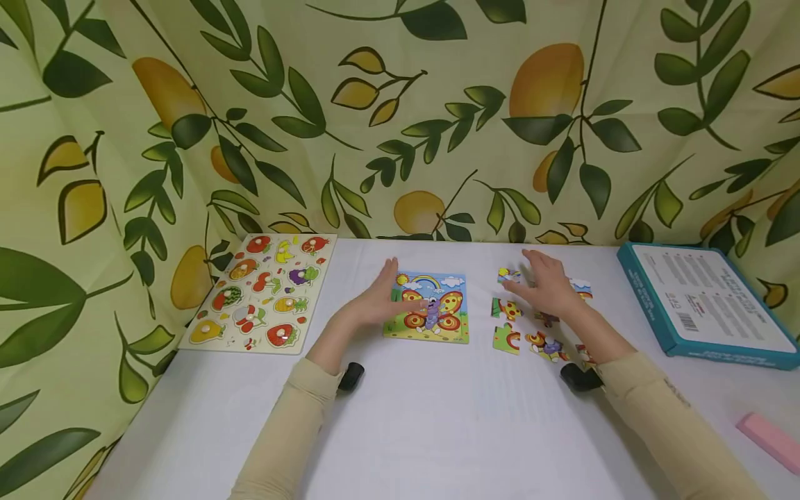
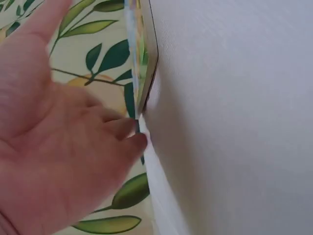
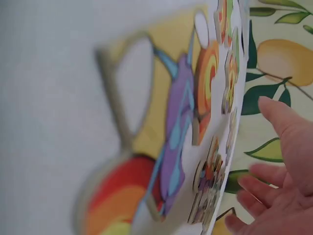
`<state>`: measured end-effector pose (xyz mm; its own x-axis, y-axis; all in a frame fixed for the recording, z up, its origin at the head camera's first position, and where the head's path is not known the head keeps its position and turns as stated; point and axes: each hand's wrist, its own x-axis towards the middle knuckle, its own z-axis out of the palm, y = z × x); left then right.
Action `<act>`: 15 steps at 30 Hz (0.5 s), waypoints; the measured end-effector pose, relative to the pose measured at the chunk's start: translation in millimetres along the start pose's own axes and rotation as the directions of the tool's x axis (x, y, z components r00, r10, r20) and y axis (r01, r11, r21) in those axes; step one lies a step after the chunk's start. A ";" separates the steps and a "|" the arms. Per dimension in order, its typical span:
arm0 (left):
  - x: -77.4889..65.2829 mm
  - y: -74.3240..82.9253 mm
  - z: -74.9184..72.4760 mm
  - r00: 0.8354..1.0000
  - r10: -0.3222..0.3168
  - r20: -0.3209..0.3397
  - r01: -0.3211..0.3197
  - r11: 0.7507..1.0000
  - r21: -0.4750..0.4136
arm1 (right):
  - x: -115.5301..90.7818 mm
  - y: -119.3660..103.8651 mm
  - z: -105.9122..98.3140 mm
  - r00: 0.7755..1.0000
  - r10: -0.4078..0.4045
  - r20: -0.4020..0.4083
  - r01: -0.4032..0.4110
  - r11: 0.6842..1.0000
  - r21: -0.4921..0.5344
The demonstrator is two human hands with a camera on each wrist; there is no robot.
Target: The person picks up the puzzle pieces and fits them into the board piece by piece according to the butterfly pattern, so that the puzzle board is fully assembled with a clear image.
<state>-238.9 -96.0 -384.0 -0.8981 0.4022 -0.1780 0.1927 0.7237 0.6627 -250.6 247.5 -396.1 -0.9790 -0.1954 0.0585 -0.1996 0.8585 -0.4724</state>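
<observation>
A square butterfly puzzle board (image 1: 431,332) lies flat on the table, its picture showing a rainbow and a butterfly. My left hand (image 1: 375,300) is at its left side, fingers extended and thumb overlapping the picture. In the left wrist view the board's edge (image 2: 150,63) shows beside the relaxed fingers of that hand (image 2: 58,137). To the right, several loose puzzle pieces (image 1: 506,339) lie spread in rough rows. Over them is my right hand (image 1: 548,286), thumb and fingers apart, hiding some pieces. A butterfly-body piece (image 3: 178,98) looms large in the right wrist view, apart from the hand (image 3: 288,166).
At the left lies a fruit peg board (image 1: 256,298). A teal-edged box (image 1: 706,298) with printed text sits at the right, and a pink block (image 1: 770,441) is nearer the front. Behind the white-covered table (image 1: 437,430) hangs a leaf-patterned curtain (image 1: 375,104).
</observation>
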 end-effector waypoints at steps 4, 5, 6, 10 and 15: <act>-11.4 -11.8 0.7 0.988 0.018 0.152 -0.017 1.000 -0.007 | 5.3 1.0 -0.4 0.997 0.019 0.079 -0.021 0.999 0.029; -13.5 -14.1 0.7 0.985 0.025 0.169 -0.026 1.000 0.005 | 6.5 1.6 -0.5 0.996 0.025 0.090 -0.028 0.999 0.033; -15.3 -15.7 0.6 0.984 0.037 0.173 -0.040 0.999 0.015 | 7.6 2.4 -0.4 0.995 0.036 0.097 -0.040 0.999 0.037; -19.1 -20.2 1.1 0.984 0.069 0.161 -0.075 0.997 0.028 | 11.5 5.2 0.4 0.993 0.051 0.111 -0.055 0.998 0.038; -19.8 -20.7 3.5 0.988 0.071 0.135 -0.078 0.996 0.042 | 14.7 4.5 -1.6 0.992 0.069 0.102 -0.074 0.996 0.049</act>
<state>-223.8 -116.9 -396.8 -0.8203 0.5249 -0.2271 0.2784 0.7133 0.6432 -266.0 249.3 -396.0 -0.9810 -0.1830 -0.0638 -0.1241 0.8462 -0.5181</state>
